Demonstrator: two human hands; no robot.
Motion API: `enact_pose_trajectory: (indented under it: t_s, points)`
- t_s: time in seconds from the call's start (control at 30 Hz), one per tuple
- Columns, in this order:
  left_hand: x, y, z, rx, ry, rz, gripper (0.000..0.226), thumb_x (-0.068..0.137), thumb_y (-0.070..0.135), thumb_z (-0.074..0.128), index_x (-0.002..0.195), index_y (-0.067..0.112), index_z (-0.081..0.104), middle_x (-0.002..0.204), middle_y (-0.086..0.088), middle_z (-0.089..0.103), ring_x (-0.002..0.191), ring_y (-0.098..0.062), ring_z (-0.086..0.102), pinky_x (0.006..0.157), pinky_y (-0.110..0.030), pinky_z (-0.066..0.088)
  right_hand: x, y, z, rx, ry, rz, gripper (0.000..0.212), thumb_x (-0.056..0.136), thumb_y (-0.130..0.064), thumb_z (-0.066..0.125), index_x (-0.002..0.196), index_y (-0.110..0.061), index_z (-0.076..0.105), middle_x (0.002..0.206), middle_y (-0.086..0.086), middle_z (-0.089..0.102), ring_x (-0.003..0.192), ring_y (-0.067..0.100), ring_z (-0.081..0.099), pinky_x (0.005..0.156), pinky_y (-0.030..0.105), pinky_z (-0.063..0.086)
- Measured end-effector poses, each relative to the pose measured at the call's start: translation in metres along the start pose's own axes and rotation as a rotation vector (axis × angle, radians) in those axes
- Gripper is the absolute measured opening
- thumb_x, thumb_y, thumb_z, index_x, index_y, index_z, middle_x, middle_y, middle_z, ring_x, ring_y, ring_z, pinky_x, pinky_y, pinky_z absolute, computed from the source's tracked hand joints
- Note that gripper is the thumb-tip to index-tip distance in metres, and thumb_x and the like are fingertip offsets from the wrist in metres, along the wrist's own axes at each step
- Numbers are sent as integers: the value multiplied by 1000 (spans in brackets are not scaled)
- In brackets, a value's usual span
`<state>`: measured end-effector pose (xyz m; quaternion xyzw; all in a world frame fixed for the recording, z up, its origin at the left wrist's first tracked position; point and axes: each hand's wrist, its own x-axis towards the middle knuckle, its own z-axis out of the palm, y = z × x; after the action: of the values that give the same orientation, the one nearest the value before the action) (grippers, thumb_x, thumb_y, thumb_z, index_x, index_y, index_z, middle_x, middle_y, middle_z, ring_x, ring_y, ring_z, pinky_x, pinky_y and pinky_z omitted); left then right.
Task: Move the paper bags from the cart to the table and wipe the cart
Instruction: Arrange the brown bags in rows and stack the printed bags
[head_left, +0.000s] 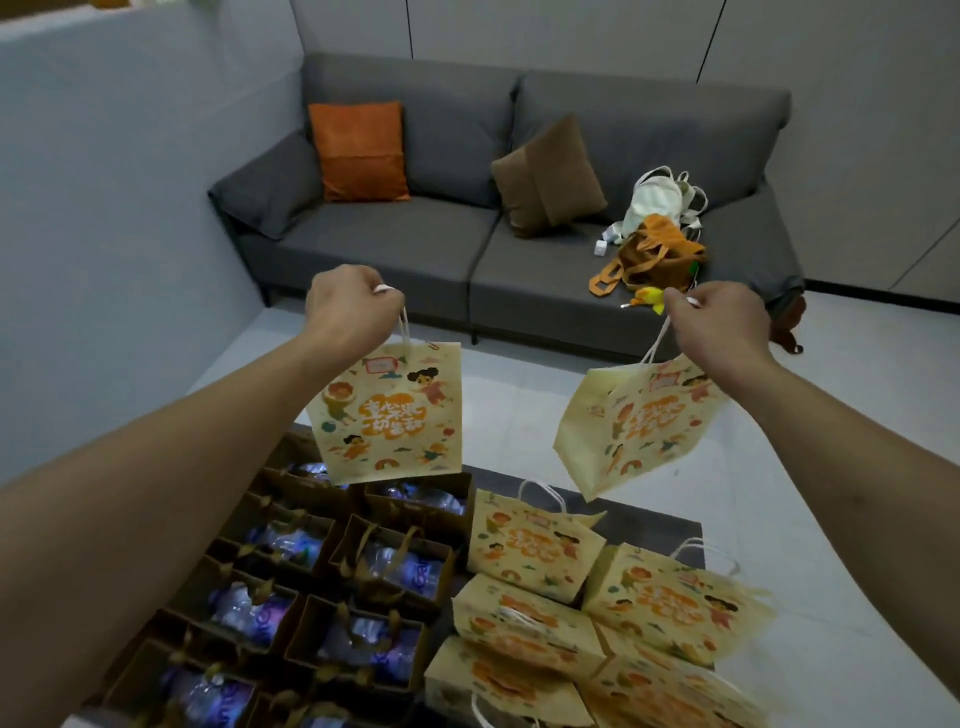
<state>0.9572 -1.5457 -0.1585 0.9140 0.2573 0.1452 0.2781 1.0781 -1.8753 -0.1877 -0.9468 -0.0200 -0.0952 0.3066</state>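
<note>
The person's left hand (349, 306) is closed in a grip on the white cord handle (403, 325) of a yellow printed paper bag (388, 410), which hangs straight below the fist with its printed face toward the camera and its bottom edge above the far end of the rows of brown bags (311, 587). The right hand (724, 322) pinches the cord handle of a second yellow bag (631, 426); this bag hangs below and to the left of that grip, tilted, with its lower corner just above the far edge of the dark surface (644, 512) that carries the other bags. Whether that surface is the cart or the tabletop cannot be told. Both held bags are in the air, well apart from each other, touching nothing but the hands. On the right part of the dark surface a cluster of more yellow printed bags (613, 587) lies flat or leaning, overlapping one another, with white handles sticking out. On its left part the open brown bags stand upright in rows, holding shiny purple and clear wrapped contents. Beyond the surface is pale floor, then a grey sofa (467, 234) with an orange cushion (361, 150), a brown cushion (548, 176) and a heap of cloth bags (657, 228) at its right end.
</note>
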Motion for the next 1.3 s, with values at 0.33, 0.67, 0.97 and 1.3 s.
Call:
enact_pose_trajectory:
  t_s: [0.33,0.67,0.97,1.3]
  points:
    - [3,-57,-19,53,36,-109,28,88,23,57,64,8,56,62,-14,52,61,-21,48,55,-32,37,7,-25,55,-79,-196,-57,48,98,-42,54,63,-11,63,66,10,62,70,30,59,64,40,46]
    - [-9,-81,3,60,7,-145,28,87,21,56,63,8,56,62,-11,53,58,-18,46,50,-28,35,-51,2,148,-86,-464,15,42,100,-42,53,77,-10,67,80,8,66,77,27,60,65,34,41]
    - [-18,-87,13,26,8,-167,34,88,19,58,57,11,48,56,-4,41,55,-16,38,50,-28,29,-81,11,181,-117,-661,38,34,99,-41,54,87,-12,67,87,3,66,76,18,60,68,32,48]
    - [-40,-94,20,99,46,-125,22,89,20,57,70,10,53,56,3,40,55,-12,38,50,-26,26,-89,13,182,-88,-672,33,32,99,-35,55,104,-7,69,99,8,70,87,25,62,71,32,47]
